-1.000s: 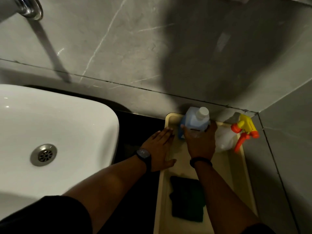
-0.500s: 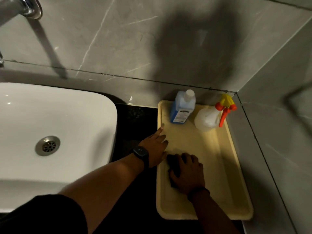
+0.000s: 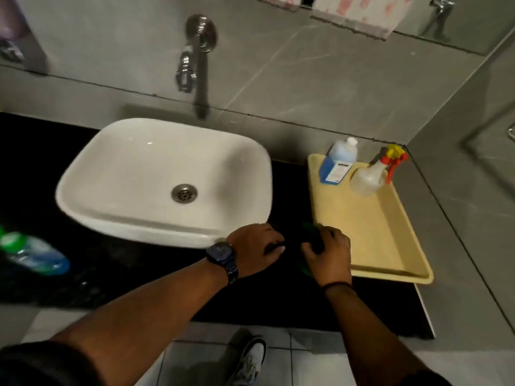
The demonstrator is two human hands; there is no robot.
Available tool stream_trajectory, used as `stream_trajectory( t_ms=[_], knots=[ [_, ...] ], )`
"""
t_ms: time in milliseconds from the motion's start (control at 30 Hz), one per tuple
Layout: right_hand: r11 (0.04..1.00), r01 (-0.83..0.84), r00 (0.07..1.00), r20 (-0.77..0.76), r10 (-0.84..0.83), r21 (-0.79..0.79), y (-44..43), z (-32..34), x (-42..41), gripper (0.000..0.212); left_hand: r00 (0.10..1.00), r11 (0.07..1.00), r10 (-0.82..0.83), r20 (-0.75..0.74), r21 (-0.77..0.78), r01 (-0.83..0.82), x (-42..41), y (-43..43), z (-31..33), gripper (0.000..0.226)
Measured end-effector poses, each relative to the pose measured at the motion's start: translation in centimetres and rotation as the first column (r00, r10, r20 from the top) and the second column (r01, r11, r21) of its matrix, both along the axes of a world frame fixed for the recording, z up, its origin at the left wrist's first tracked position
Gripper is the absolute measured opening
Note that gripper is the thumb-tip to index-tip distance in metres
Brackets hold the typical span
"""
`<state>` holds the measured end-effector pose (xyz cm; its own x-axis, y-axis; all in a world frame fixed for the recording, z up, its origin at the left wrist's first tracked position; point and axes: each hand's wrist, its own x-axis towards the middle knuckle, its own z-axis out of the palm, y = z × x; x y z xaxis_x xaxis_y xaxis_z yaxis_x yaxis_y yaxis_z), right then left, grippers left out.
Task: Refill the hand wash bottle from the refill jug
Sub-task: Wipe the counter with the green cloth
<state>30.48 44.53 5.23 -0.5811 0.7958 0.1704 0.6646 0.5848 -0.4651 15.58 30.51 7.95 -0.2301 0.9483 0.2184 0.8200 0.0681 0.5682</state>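
The refill jug (image 3: 338,162), blue with a white cap, stands upright at the back left of the beige tray (image 3: 376,232). A blurred clear bottle with a green top (image 3: 30,253) lies on the black counter at the far left. My right hand (image 3: 330,254) is shut on a dark green cloth (image 3: 312,232) at the tray's left edge. My left hand (image 3: 250,253), with a watch on the wrist, rests curled on the counter just left of the cloth. Whether it grips the cloth is unclear against the dark counter.
A white basin (image 3: 139,162) sits on the black counter (image 3: 278,302) under a chrome wall tap (image 3: 199,65). A clear spray bottle with a red and yellow trigger (image 3: 367,176) stands beside the jug. Grey tiled walls close the right corner. A shoe (image 3: 250,358) shows on the floor.
My right hand let go of the jug, came back to the cloth and pulled it left off the tray. My left hand moved back along the counter. The view pulled back and swung left.
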Motion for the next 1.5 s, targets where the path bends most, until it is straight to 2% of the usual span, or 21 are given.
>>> stream_trajectory(
  t_ms=[100, 200, 267, 300, 367, 467, 600, 733, 900, 967, 1033, 1067, 1133, 1233, 1333, 1400, 1500],
  knots=[
    [0.991, -0.095, 0.991, 0.084, 0.104, -0.099, -6.8, -1.5, -0.9, 0.049, 0.998, 0.996, 0.051, -0.024, -0.074, -0.052, -1.1, -7.7, -1.6, 0.025],
    [0.975, -0.16, 0.976, 0.122, 0.18, -0.155, -11.0, -4.2, -1.9, 0.049, 0.978, 0.966, 0.202, -0.046, -0.156, -0.207, -3.6, -14.7, -4.5, 0.033],
    [0.967, -0.183, 0.968, 0.141, 0.21, -0.179, -12.4, -5.9, -2.6, 0.05, 0.938, 0.923, 0.338, -0.072, -0.168, -0.346, -5.5, -18.2, -6.8, 0.054],
    [0.966, -0.192, 0.962, 0.164, 0.22, -0.172, -12.8, -6.7, -3.1, 0.05, 0.912, 0.888, 0.399, -0.091, -0.208, -0.41, -6.5, -19.6, -8.0, 0.071],
    [0.979, -0.18, 0.951, 0.236, 0.198, -0.093, -13.6, -8.3, -4.1, 0.05, 0.86, 0.803, 0.484, -0.163, -0.306, -0.511, -8.3, -22.1, -10.2, 0.107],
    [0.99, -0.135, 0.962, 0.246, 0.12, 0.044, -14.5, -9.7, -5.2, 0.049, 0.802, 0.693, 0.551, -0.23, -0.41, -0.593, -10.1, -24.7, -12.8, 0.131],
    [0.984, -0.147, 0.973, 0.194, 0.125, 0.102, -16.7, -10.2, -8.4, 0.044, 0.794, 0.687, 0.545, -0.269, -0.4, -0.607, -10.5, -25.7, -14.9, 0.131],
    [0.947, -0.317, 0.939, 0.156, 0.305, 0.053, -21.4, -10.1, -14.0, 0.042, 0.792, 0.697, 0.55, -0.265, -0.377, -0.61, -10.6, -25.9, -15.2, 0.124],
    [0.761, -0.649, 0.756, 0.124, 0.643, 0.003, -24.0, -10.4, -15.2, 0.046, 0.819, 0.717, 0.505, -0.272, -0.395, -0.574, -10.9, -26.4, -15.3, 0.122],
    [0.68, -0.733, 0.67, 0.147, 0.727, -0.022, -22.5, -10.3, -13.3, 0.046, 0.814, 0.715, 0.507, -0.282, -0.39, -0.58, -10.9, -26.4, -15.3, 0.121],
    [0.649, -0.761, 0.638, 0.182, 0.748, 0.004, -20.4, -10.2, -10.8, 0.046, 0.811, 0.711, 0.509, -0.288, -0.391, -0.585, -10.9, -26.4, -15.3, 0.121],
    [0.666, -0.745, 0.66, 0.187, 0.727, 0.038, -19.1, -10.2, -9.5, 0.045, 0.811, 0.709, 0.508, -0.29, -0.394, -0.585, -10.9, -26.4, -15.3, 0.121],
    [0.764, -0.636, 0.768, 0.181, 0.614, 0.108, -16.8, -10.2, -7.3, 0.043, 0.814, 0.709, 0.505, -0.286, -0.4, -0.58, -11.0, -26.4, -15.3, 0.121],
    [0.932, -0.322, 0.939, 0.179, 0.293, 0.167, -15.2, -10.4, -6.4, 0.045, 0.813, 0.711, 0.504, -0.291, -0.395, -0.582, -11.0, -26.4, -15.4, 0.121],
    [0.986, -0.076, 0.982, 0.184, 0.048, 0.15, -16.3, -10.6, -8.0, 0.04, 0.81, 0.712, 0.512, -0.287, -0.387, -0.586, -11.1, -26.5, -15.5, 0.121],
    [0.987, -0.076, 0.983, 0.175, 0.051, 0.141, -17.7, -10.6, -9.8, 0.038, 0.806, 0.71, 0.529, -0.265, -0.382, -0.592, -11.1, -26.6, -15.6, 0.121],
    [0.964, -0.238, 0.962, 0.165, 0.217, 0.12, -20.6, -10.6, -12.8, 0.038, 0.803, 0.707, 0.543, -0.245, -0.383, -0.595, -11.0, -26.7, -15.7, 0.12]
  ],
)
